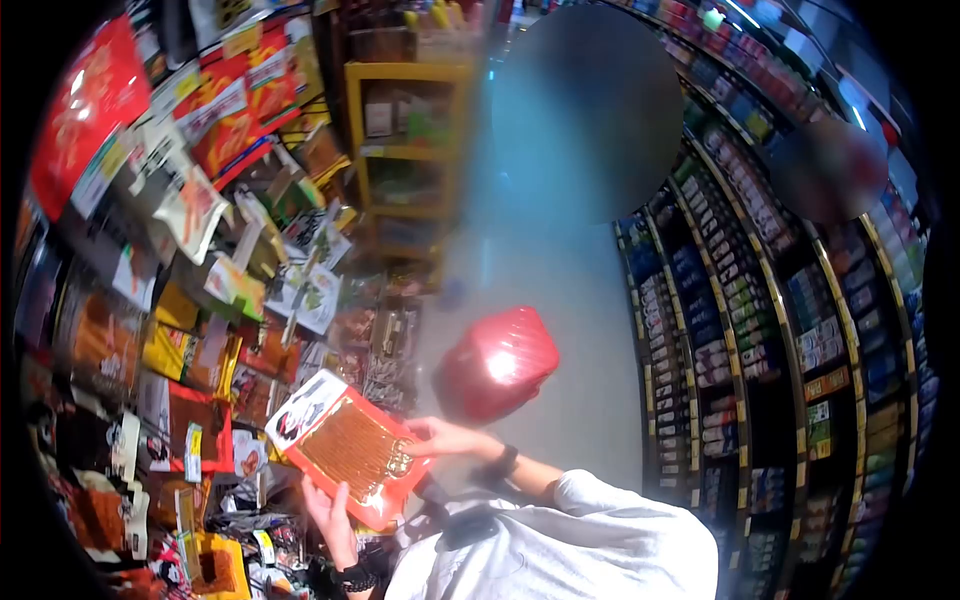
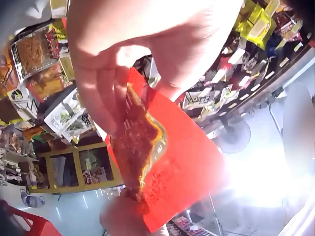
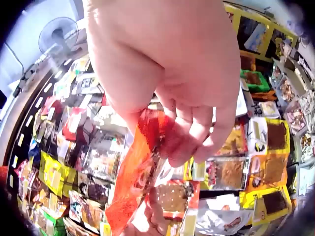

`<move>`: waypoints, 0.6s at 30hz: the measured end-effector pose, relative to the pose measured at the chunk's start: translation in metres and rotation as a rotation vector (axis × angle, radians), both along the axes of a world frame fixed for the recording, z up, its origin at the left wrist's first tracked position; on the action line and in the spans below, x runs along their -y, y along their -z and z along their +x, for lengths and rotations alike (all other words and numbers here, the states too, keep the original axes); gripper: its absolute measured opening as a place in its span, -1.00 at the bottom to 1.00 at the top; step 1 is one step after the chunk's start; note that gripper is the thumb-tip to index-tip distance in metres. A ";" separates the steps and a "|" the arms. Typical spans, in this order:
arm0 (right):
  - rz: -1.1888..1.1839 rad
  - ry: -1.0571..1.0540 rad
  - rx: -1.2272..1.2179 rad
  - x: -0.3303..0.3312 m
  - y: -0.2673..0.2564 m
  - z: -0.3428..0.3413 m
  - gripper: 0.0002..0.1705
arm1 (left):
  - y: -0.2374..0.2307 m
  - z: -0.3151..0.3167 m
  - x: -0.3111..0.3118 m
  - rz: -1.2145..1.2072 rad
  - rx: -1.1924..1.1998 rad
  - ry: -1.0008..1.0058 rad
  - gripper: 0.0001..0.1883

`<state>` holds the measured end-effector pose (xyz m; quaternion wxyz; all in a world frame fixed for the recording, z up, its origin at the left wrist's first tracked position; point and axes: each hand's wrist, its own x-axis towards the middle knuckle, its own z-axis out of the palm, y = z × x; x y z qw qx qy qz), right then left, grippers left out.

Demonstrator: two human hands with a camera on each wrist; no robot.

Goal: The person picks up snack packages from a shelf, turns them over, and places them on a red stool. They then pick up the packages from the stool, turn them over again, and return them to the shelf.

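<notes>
Both hands hold a flat red packet [image 1: 352, 452] with a clear window showing brown strips and a white label at its upper left. The left hand [image 1: 330, 508] grips its lower left edge, thumb on the front. At the right edge, the right hand [image 1: 440, 438] pinches it between thumb and fingers. In the left wrist view the packet [image 2: 184, 157] is seen from its edge, the left hand [image 2: 152, 44] round it. The right wrist view shows the right hand [image 3: 172, 73] gripping the packet's end [image 3: 130, 182].
Hanging snack packets [image 1: 190, 350] fill the rack at the left. A red basket-like object [image 1: 510, 355] stands on the grey floor [image 1: 590, 400]. A yellow-framed shelf [image 1: 408, 155] is ahead, and stocked shelves [image 1: 740, 300] line the right side.
</notes>
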<state>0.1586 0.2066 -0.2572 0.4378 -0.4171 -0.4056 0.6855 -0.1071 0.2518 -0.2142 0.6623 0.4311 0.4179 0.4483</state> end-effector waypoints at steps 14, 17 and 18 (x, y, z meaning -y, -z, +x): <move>-0.027 0.523 0.116 0.184 -0.035 0.187 -0.67 | 0.011 0.240 0.050 0.111 -0.237 0.559 -0.27; 0.021 0.648 0.040 0.232 -0.041 0.206 -0.66 | 0.009 0.285 0.075 0.090 -0.278 0.697 -0.36; -0.055 0.602 0.043 0.251 -0.041 0.215 -0.58 | 0.011 0.299 0.084 0.081 -0.285 0.736 -0.40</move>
